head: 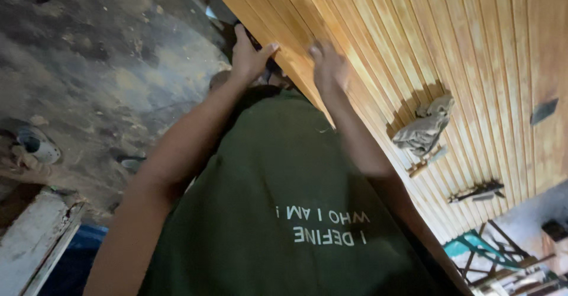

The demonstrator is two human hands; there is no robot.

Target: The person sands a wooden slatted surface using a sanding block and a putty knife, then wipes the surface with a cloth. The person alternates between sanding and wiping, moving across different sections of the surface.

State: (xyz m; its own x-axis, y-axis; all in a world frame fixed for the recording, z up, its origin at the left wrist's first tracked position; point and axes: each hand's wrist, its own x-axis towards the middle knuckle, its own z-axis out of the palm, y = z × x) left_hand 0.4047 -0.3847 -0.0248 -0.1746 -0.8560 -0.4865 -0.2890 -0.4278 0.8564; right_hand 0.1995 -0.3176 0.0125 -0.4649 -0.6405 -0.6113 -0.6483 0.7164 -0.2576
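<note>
Left hand (248,53) grips the edge of the ribbed wooden panel (414,47) to steady it; right hand (328,65), blurred, lies open-fingered on its face.

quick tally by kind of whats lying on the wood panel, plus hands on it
hands: 2, left hand and right hand, on the ribbed wood panel
grey rag: 1
hand tools: 2
dark flat piece: 1
total: 6

- Right hand (329,65) is motion-blurred; its grip cannot be told.
- A dark object (255,43) under the left hand (248,56) is mostly hidden by the fingers.
</note>
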